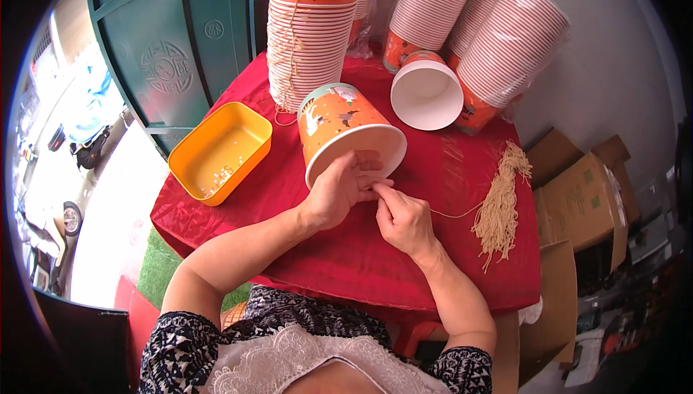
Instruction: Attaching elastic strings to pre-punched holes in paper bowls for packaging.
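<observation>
An orange paper bucket (339, 123) with a bird pattern lies tilted on the red tablecloth (346, 250), its open white mouth toward me. My left hand (343, 188) grips the bucket's rim, fingers reaching inside. My right hand (404, 217) pinches a thin beige string (455, 214) right at the rim, touching the left hand's fingers. The string trails right to a bundle of beige strings (499, 210) lying on the cloth.
A yellow plastic tray (249, 125) with small beads sits at the left. Tall stacks of nested orange buckets (310, 40) stand behind, more stacks (505, 40) lean at the back right, one bucket (426, 91) open toward me. Cardboard boxes (585, 199) at right; a green door (173, 47) at left.
</observation>
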Tool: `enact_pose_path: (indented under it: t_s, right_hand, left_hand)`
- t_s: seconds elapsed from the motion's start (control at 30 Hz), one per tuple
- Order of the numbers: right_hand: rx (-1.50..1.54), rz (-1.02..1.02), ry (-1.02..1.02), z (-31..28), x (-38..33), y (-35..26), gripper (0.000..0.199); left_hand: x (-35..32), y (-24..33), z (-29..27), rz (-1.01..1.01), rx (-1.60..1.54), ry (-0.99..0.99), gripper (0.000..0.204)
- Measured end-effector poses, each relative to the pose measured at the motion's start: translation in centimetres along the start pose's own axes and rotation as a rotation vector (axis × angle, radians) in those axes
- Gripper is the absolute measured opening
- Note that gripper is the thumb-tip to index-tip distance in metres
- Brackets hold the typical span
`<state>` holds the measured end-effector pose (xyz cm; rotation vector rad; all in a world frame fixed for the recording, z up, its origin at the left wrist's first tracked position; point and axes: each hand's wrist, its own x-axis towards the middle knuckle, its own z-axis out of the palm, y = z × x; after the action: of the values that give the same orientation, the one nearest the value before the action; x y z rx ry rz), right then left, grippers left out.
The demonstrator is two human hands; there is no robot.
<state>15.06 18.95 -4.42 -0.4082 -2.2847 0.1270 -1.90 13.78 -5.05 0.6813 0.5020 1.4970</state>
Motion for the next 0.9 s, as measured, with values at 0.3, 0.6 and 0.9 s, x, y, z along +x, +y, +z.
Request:
enact_pose_path:
  t_s: [0.3,0.6,0.9]
  right_hand:
    - [0.057,-0.065,-0.018,-0.1,0.1,-0.8,0.027]
    - [0.058,-0.042,-0.082,0.3,-0.1,-0.7,0.031]
    - [-0.027,0.075,0.144,-0.9,0.6,-0.1,0.024]
  left_hand:
    - [0.0,-0.1,-0.2,-0.001,0.024,-0.012,0.06]
    - [0.1,-0.2,-0.3,-0.009,0.018,-0.052,0.062]
    - [-0.2,0.3,0.3,-0.043,0.022,-0.033,0.065]
